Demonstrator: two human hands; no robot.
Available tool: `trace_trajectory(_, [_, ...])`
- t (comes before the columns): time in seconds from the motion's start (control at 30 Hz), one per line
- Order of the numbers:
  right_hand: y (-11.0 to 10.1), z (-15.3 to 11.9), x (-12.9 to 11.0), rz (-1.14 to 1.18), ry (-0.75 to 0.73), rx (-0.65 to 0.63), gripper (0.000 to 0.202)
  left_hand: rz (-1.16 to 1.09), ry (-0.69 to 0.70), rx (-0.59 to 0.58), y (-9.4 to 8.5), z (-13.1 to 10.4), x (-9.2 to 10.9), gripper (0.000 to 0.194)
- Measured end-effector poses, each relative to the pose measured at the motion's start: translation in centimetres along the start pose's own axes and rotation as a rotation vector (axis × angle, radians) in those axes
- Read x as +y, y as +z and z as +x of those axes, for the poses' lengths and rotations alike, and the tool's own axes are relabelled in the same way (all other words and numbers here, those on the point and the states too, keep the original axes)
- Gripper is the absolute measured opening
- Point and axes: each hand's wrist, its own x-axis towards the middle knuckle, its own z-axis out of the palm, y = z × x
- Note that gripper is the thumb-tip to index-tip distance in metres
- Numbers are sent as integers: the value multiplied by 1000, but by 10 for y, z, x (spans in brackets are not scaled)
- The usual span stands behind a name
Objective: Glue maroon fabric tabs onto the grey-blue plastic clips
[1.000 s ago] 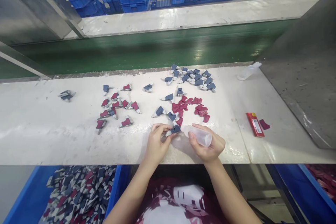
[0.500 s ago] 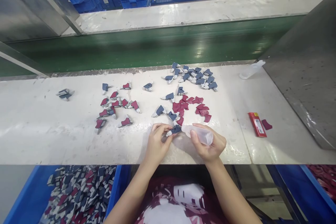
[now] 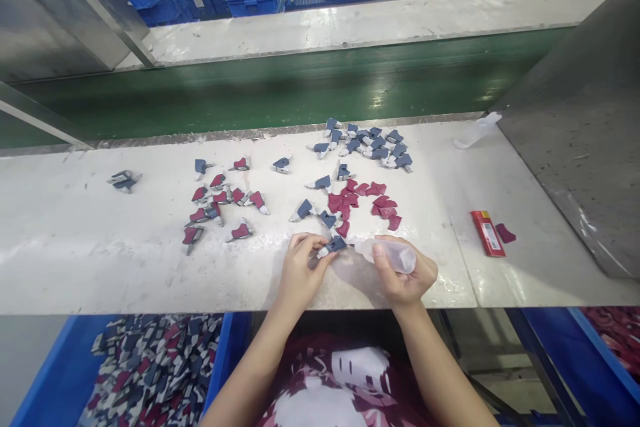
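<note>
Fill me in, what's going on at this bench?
A person works at a white bench. The left hand holds a blue-and-white part by its edge; the right hand grips a translucent bottle, its tip pointed at that part. Whether they touch is too small to tell. Loose red pieces lie just beyond the hands, with more blue-faced parts behind and red-faced parts to the left.

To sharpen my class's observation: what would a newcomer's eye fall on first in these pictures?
Probably the translucent bottle in the right fingers, its tip facing a blue-grey part pinched in the left fingers, front and centre. Next, the loose crimson pieces on the table just beyond. Then the blue bin at lower left, heaped with mixed parts.
</note>
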Motion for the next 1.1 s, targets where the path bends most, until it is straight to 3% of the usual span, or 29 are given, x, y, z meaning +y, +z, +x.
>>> trace_trajectory(0.2, [-2, 1, -3, 16, 48, -30, 10, -6, -10, 1, 0, 0, -1, 12])
trace_trajectory(0.53, [6, 3, -16, 67, 4, -84, 5, -36, -38, 6, 1, -1, -2, 14])
trace_trajectory(1.1, [11, -1, -14, 67, 7, -99, 9, -48, -28, -4, 0, 0, 0, 16])
